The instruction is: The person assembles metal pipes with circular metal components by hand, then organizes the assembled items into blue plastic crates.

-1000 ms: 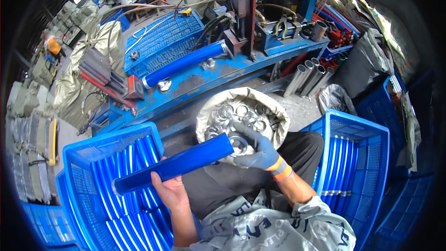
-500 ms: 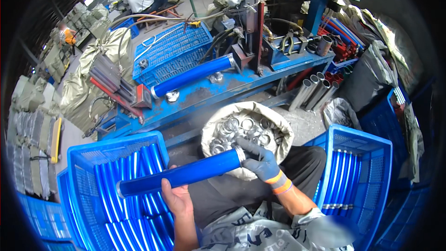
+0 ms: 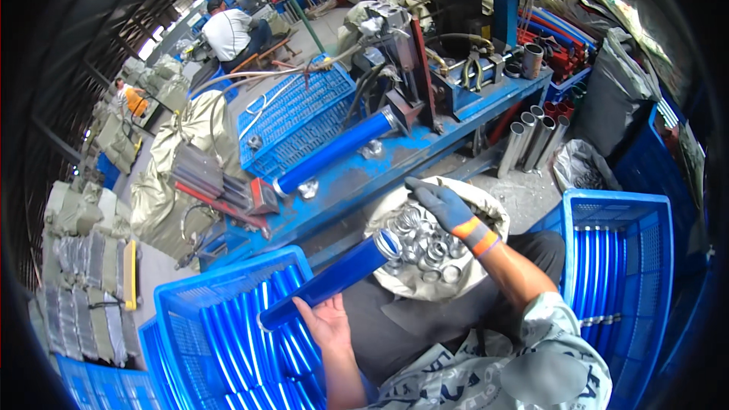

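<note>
A blue metal tube lies tilted across my lap, its right end higher and fitted with a silver ring. My bare left hand grips it from below near the lower end, thumb on the near side. My right hand, in a dark grey glove with an orange cuff, is off the tube. Its fingers stretch out over the far part of a cream sack, and nothing shows in them. Loose silver rings fill the sack, which stands just beyond my knees.
A blue crate of blue tubes stands at my left, another crate at my right. Ahead, a blue workbench carries a machine with a second blue tube clamped in it. Bare metal pipes stand beneath its right side.
My right hand has let go of the tube's ringed end and moved out over the sack. The left hand still holds the tube, which now slants more steeply. The whole view has shifted.
</note>
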Action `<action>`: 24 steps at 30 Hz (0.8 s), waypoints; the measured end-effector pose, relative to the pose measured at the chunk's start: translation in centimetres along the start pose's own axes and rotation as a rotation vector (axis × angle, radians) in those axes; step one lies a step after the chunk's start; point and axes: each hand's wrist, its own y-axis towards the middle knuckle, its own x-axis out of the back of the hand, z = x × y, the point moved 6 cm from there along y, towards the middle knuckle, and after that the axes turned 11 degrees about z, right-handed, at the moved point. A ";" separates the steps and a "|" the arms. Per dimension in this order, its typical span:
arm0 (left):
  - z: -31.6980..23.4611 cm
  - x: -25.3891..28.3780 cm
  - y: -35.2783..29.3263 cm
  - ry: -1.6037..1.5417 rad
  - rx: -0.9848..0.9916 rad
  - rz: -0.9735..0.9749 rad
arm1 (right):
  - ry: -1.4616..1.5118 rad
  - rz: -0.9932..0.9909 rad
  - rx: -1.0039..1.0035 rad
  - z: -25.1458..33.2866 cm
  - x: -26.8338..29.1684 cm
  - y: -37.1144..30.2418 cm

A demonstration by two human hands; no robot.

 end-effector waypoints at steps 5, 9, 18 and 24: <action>-3.1 -0.6 0.0 -0.088 -0.026 -0.010 | -0.388 0.032 0.147 4.5 -3.2 15.7; -6.7 2.3 -1.5 -0.070 -0.086 0.055 | -1.398 -0.251 0.444 3.7 -6.2 25.4; -9.0 7.1 -1.6 0.055 -0.125 -0.103 | -1.299 -0.235 0.545 7.4 -7.6 24.1; -1.8 1.0 6.9 0.074 0.001 0.100 | -0.663 -0.424 0.517 13.4 1.1 8.1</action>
